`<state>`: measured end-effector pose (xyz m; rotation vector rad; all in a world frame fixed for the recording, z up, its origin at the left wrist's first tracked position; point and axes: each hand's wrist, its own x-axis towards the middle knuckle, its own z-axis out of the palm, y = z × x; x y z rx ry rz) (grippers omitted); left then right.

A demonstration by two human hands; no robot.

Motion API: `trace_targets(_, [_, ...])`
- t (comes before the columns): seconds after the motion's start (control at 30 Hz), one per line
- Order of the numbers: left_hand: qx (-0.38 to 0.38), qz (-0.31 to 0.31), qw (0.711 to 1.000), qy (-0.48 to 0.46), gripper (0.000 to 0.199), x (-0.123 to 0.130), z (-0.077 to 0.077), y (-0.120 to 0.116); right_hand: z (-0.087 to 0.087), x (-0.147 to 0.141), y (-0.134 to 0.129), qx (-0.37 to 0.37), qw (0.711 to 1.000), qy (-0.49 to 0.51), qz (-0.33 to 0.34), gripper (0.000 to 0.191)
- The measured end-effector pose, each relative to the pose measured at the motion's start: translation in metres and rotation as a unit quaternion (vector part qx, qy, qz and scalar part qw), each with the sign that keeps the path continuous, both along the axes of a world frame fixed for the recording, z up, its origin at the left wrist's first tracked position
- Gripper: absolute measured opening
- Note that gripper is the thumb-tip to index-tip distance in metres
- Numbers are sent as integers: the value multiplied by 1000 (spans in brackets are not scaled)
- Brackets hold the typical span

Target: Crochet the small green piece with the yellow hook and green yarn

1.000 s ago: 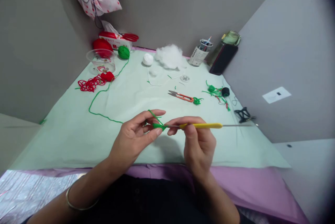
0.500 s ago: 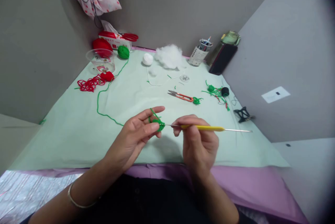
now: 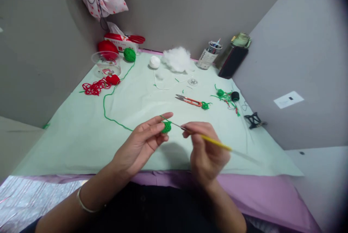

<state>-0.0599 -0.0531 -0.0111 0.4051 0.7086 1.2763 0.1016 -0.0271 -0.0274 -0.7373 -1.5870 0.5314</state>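
Pinched between the thumb and fingers of my left hand (image 3: 144, 140) is a small green crocheted piece (image 3: 166, 127). Green yarn (image 3: 116, 121) runs over the raised index finger and back to a green ball (image 3: 129, 54). My right hand (image 3: 208, 149) is closed around the yellow handle of a crochet hook (image 3: 216, 142). The hook's thin metal tip meets the yarn at the top edge of the green piece; its rear end is blurred. Beyond the hands lie orange thread snips (image 3: 190, 100) beside a small green yarn bundle (image 3: 206, 105).
At the back left are a clear plastic cup (image 3: 107, 66), red yarn (image 3: 94, 87) and a tissue box (image 3: 122, 44). White stuffing (image 3: 178, 60), a pen holder (image 3: 209, 56) and a phone (image 3: 233, 62) against a bottle stand at the back. Right lie green scraps and a black stand (image 3: 254, 120).
The hook has tilted, its rear end swinging down and its tip rising to the piece's top edge. The green piece has turned a little in my left hand. The whole view has shifted slightly.
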Motion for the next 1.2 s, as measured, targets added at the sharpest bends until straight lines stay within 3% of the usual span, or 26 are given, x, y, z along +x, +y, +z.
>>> trace_targets(0.13, [39,23,998,52,27,-2,2,0,6,-2,6,-138,979,115,100,20])
trace_targets(0.3, [83,31,984,153,28,1,1,-4,4,-5,7,-189,965,133,124,18])
trace_targets(0.47, [77,55,978,186,28,-2,3,-5,8,-4,9,-209,946,189,160,20])
trace_targets(0.63, [92,69,966,232,28,-5,3,-5,11,-4,2,-153,975,108,122,20])
trace_targets(0.73, [116,91,946,289,26,-5,1,-6,10,-3,-4,-50,996,17,71,24])
trace_targets(0.83, [146,121,925,331,27,-2,0,-8,4,-3,-7,51,997,-39,53,29])
trace_targets(0.93, [148,130,936,292,34,1,-1,-9,-3,-4,-7,110,987,-116,20,32])
trace_targets(1.03, [87,57,983,154,42,0,0,-6,-6,-4,-4,156,975,-154,-33,38])
trace_targets(1.1, [38,8,997,71,41,-2,2,-3,-4,-3,-1,119,988,-98,-13,34])
trace_targets(1.2, [20,5,999,36,37,-6,3,1,3,-3,4,-23,997,43,62,27])
